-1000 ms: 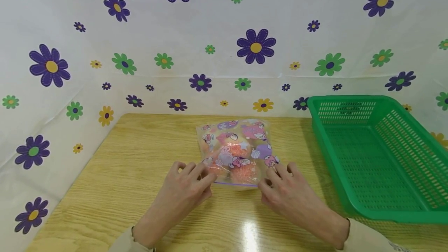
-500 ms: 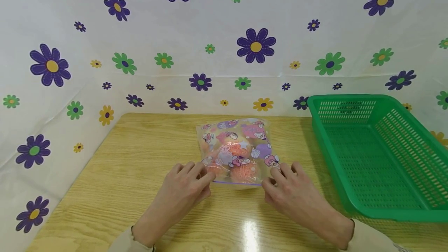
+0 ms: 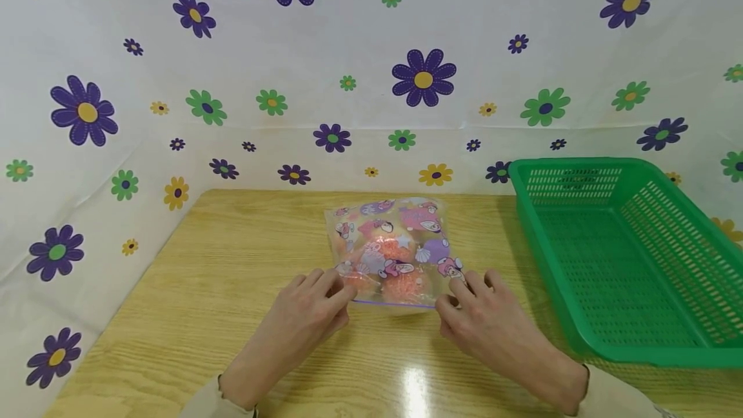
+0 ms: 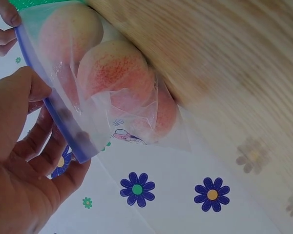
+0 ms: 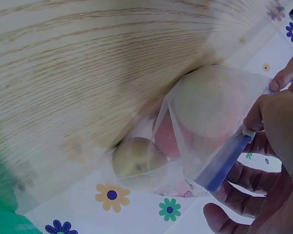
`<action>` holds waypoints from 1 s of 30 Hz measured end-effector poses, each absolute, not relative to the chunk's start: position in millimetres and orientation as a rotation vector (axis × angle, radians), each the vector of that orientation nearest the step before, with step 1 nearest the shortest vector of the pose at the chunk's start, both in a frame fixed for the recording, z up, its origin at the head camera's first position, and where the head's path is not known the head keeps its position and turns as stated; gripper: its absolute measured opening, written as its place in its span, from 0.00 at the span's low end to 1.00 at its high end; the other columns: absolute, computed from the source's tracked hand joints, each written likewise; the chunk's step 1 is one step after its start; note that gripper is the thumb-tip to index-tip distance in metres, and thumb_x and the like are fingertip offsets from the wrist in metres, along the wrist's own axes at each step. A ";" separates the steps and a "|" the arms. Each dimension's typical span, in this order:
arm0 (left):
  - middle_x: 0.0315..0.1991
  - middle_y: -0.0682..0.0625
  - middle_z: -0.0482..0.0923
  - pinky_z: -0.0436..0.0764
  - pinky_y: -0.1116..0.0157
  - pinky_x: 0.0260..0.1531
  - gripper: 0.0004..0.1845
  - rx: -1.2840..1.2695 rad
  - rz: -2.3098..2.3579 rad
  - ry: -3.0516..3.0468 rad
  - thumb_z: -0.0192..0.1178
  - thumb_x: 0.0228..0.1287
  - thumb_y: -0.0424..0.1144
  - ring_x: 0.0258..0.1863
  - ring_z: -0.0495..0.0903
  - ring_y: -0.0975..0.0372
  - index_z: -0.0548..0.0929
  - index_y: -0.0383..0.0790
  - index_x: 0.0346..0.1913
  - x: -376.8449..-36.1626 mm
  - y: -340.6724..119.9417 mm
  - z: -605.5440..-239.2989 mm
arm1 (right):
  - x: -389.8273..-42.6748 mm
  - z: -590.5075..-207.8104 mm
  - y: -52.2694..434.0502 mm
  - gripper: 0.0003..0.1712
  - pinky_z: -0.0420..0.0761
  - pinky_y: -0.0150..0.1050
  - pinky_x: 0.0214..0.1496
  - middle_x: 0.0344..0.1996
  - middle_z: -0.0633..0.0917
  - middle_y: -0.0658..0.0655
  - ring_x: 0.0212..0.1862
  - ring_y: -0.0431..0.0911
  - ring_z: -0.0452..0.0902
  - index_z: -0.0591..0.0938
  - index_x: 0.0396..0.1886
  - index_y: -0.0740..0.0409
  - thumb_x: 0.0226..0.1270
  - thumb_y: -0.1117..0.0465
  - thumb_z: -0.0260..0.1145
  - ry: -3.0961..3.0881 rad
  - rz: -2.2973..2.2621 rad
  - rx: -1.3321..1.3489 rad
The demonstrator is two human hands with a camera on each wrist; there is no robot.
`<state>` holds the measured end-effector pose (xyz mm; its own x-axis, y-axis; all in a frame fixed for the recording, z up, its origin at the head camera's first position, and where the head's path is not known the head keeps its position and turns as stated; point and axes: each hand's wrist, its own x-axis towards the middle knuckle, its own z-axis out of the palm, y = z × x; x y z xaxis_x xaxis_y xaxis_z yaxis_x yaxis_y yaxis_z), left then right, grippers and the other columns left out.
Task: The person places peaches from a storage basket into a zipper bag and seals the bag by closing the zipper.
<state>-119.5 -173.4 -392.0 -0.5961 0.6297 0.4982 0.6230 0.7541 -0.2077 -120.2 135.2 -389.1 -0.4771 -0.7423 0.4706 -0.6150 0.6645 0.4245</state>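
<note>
A clear zip bag (image 3: 422,215) with pink and purple cartoon prints lies on the table, its purple zip strip (image 3: 395,304) towards the person. Several peaches (image 4: 112,70) with red blush show through the plastic. My left hand (image 3: 307,308) pinches the strip near its left end, thumb on one side and fingers on the other. At the strip's right part, my right hand (image 3: 487,315) pinches a small whitish slider (image 5: 248,131) between thumb and forefinger; its other fingers lie behind the strip. In the right wrist view a yellowish fruit (image 5: 139,158) shows in the bag.
A green plastic basket (image 3: 551,289) with slotted sides stands on the right of the wooden table (image 3: 232,244). White cloth (image 3: 360,31) with purple, green and yellow flowers hangs behind the table and along its left side.
My right hand has moved slightly right along the zip strip, mostly in the first half second. My left hand and the bag have stayed nearly in place.
</note>
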 end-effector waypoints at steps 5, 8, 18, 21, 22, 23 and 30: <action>0.32 0.54 0.76 0.72 0.71 0.25 0.15 -0.940 -0.009 -2.402 0.74 0.51 0.34 0.29 0.72 0.65 0.79 0.49 0.39 -119.3 -173.2 -392.1 | -118.9 -389.9 136.4 0.14 0.77 0.45 0.35 0.27 0.77 0.53 0.32 0.50 0.76 0.78 0.30 0.51 0.57 0.49 0.73 -2.279 -0.262 1.043; 0.33 0.54 0.77 0.72 0.71 0.25 0.15 -0.936 -0.012 -2.407 0.73 0.51 0.34 0.29 0.72 0.65 0.79 0.49 0.39 -118.7 -173.0 -391.2 | -118.2 -390.1 137.2 0.14 0.78 0.45 0.36 0.28 0.78 0.54 0.33 0.51 0.76 0.79 0.30 0.51 0.58 0.48 0.73 -2.300 -0.269 1.043; 0.32 0.54 0.76 0.70 0.71 0.24 0.15 -0.937 -0.020 -2.403 0.73 0.51 0.33 0.29 0.72 0.65 0.79 0.49 0.38 -118.5 -174.3 -391.6 | -119.9 -394.3 141.3 0.27 0.76 0.45 0.33 0.26 0.77 0.54 0.31 0.51 0.75 0.79 0.29 0.52 0.79 0.54 0.35 -2.234 -0.197 1.036; 0.32 0.54 0.76 0.71 0.71 0.24 0.16 -0.934 -0.018 -2.400 0.74 0.51 0.33 0.29 0.73 0.65 0.79 0.49 0.39 -118.7 -174.4 -392.2 | -120.0 -395.2 142.5 0.31 0.75 0.45 0.32 0.26 0.77 0.54 0.30 0.51 0.75 0.79 0.29 0.53 0.80 0.54 0.29 -2.218 -0.184 1.030; 0.33 0.54 0.77 0.71 0.71 0.25 0.16 -0.931 -0.016 -2.403 0.74 0.51 0.34 0.29 0.73 0.64 0.79 0.49 0.39 -118.8 -174.6 -392.6 | -119.8 -395.2 142.9 0.31 0.75 0.45 0.32 0.26 0.77 0.54 0.30 0.52 0.75 0.79 0.29 0.53 0.80 0.54 0.29 -2.220 -0.185 1.029; 0.33 0.54 0.77 0.71 0.71 0.25 0.16 -0.929 -0.015 -2.404 0.74 0.51 0.34 0.29 0.73 0.64 0.79 0.49 0.39 -118.6 -174.6 -392.4 | -119.6 -395.0 143.3 0.32 0.75 0.45 0.32 0.26 0.77 0.54 0.30 0.52 0.75 0.79 0.29 0.53 0.80 0.54 0.29 -2.226 -0.186 1.027; 0.32 0.54 0.76 0.69 0.72 0.24 0.15 -0.926 -0.021 -2.411 0.74 0.51 0.33 0.29 0.73 0.65 0.78 0.49 0.38 -118.0 -174.5 -391.7 | -117.5 -393.0 146.9 0.24 0.77 0.46 0.34 0.28 0.78 0.54 0.32 0.51 0.74 0.79 0.30 0.52 0.77 0.54 0.38 -2.296 -0.212 1.018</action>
<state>-118.0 -174.5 -391.7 -0.6103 0.6142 0.5004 0.6229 0.7623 -0.1759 -117.5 146.9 -393.0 -0.5175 -0.7160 0.4685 -0.6181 0.6914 0.3739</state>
